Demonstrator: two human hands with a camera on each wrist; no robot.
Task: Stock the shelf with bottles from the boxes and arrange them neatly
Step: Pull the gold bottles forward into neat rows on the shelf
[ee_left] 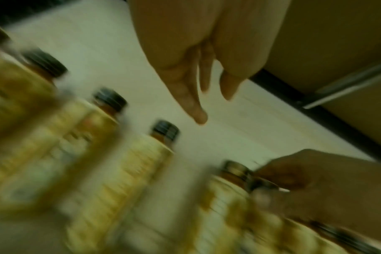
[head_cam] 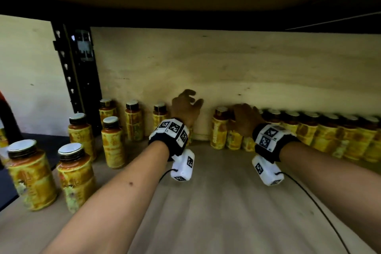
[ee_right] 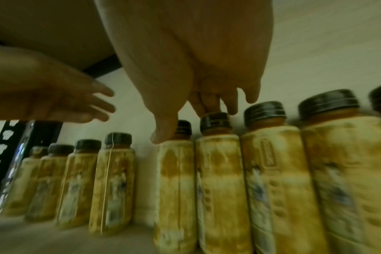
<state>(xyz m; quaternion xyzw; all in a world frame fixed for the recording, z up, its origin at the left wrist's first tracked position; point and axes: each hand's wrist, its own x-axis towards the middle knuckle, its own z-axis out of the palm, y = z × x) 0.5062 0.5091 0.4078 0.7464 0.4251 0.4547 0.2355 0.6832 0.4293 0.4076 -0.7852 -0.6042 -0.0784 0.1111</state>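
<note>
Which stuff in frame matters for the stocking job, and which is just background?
Job:
- back row of bottles
- loose bottles at front left
- shelf board
- left hand, open, holding nothing
- right hand, fingers on a bottle cap

Background:
- black upright post
- plywood back panel
- wrist camera cables
</note>
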